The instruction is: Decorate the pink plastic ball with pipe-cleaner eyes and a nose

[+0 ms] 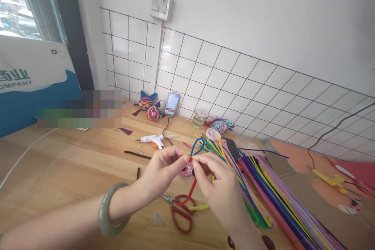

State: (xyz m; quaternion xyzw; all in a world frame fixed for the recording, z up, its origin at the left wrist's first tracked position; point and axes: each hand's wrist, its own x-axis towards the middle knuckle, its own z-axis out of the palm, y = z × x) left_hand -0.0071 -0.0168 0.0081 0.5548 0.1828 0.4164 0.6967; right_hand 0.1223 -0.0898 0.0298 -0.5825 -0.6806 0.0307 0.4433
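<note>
Fingertips of my left hand [167,167] and my right hand [218,181] meet in a pinch above the table. Between them is a blue pipe cleaner [192,149], bent into an upright loop. A red pipe cleaner [192,190] hangs down from the same spot, its top hidden by my fingers. A jade-green bangle [104,211] circles my left wrist. Below my hands lie red-handled scissors [172,215], with a short yellow pipe cleaner [199,207] beside the handles. Something pink and clear [187,170] shows partly behind my fingertips.
Bundled coloured pipe cleaners [272,187] spread across the right. A white glue gun [152,139] lies beyond my left hand; a yellow glue gun [329,179] is far right. Along the wall stand a glass jar [200,120], a phone [172,103] and colourful fish figures [154,113].
</note>
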